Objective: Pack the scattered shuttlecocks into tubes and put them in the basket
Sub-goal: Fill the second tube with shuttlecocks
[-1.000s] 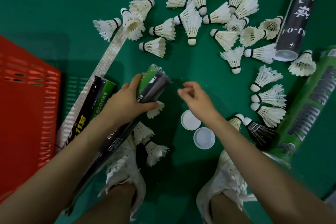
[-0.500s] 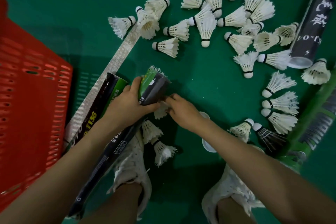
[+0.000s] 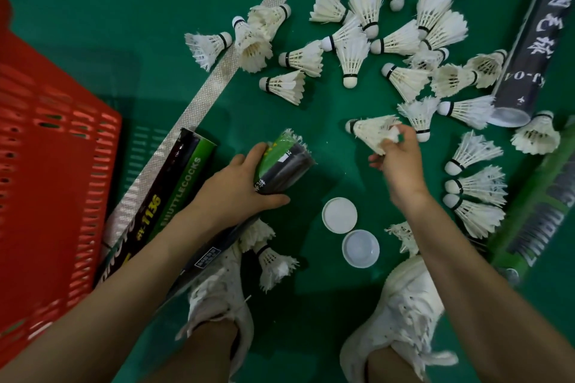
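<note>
The left hand (image 3: pixel 236 193), on my feed, wraps round a black-and-green cardboard tube (image 3: pixel 284 171) with feathers at its mouth. Past two round white plastic caps (image 3: pixel 339 214), the right hand (image 3: pixel 401 165) pinches a white feather shuttlecock (image 3: pixel 370 132) by its skirt. Beyond, loose shuttlecocks (image 3: pixel 351 56) litter the green floor (image 3: pixel 93 9); a red slatted plastic basket (image 3: pixel 46 165) sits at its left edge.

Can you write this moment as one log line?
left hand: grips dark green-labelled tube, feathers poking out | right hand: pinches white feather shuttlecock | white round caps: on floor | red plastic basket: at left
</note>
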